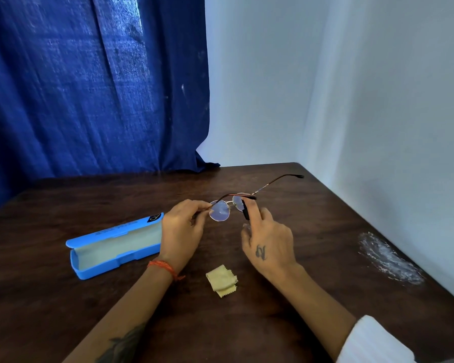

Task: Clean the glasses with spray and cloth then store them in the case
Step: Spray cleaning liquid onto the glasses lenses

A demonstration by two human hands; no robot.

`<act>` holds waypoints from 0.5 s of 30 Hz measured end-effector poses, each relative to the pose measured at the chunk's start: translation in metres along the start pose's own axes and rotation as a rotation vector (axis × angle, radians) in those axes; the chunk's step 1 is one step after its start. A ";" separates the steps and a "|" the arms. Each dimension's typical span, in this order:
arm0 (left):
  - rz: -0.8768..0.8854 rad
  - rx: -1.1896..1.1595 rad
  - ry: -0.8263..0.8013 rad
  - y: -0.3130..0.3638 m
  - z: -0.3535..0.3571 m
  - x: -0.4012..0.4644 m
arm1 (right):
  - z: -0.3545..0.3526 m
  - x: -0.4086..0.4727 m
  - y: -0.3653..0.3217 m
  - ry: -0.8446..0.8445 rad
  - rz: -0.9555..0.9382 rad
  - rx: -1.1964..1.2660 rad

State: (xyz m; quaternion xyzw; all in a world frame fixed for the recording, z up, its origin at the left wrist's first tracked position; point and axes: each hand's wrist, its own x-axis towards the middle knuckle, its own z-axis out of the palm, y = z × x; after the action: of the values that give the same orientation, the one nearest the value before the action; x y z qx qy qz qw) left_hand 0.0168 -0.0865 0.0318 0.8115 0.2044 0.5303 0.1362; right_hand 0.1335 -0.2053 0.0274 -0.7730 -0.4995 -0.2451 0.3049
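The left hand (pixel 182 231) pinches the glasses (pixel 230 206) at the outer edge of the left-side lens, thumb and fingertips closed on the thin metal rim, and holds them lifted above the dark wooden surface (pixel 312 258) near its middle. The frame is round and wire-thin, with both temples unfolded — one arcs across over the lenses, the other reaches back and to the right toward the far corner. The right hand (pixel 269 244) is wrapped around a small spray bottle (pixel 246 212) whose black top stands just beside the right-side lens; the index finger is raised along that top, and the clear body of the bottle shows only as a glint by the thumb. Whether the nozzle touches the lens cannot be told. A folded yellow cloth (pixel 222 280) lies on the surface nearer the person, between the two forearms and apart from both hands. To the left, the blue case (pixel 116 244) lies open with its pale lining showing, its right end partly hidden behind the left hand. A crumpled piece of clear plastic wrap (pixel 388 258) sits well apart at the right edge — close to the white wall. A blue curtain (pixel 89 87) hangs behind the surface.
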 end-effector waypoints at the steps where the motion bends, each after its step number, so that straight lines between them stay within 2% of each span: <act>1: 0.002 -0.001 0.000 0.001 0.000 0.000 | -0.001 0.000 0.000 0.017 0.007 0.017; 8: -0.010 -0.005 -0.009 0.002 -0.003 -0.001 | -0.010 0.006 0.013 0.121 0.122 0.048; 15: -0.037 -0.033 0.007 0.000 -0.006 -0.002 | -0.005 0.008 0.029 0.067 0.156 -0.051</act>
State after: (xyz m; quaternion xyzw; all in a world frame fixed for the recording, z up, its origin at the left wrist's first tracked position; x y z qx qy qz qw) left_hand 0.0108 -0.0876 0.0326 0.8034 0.2108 0.5338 0.1587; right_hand 0.1625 -0.2129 0.0292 -0.8085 -0.4208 -0.2587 0.3200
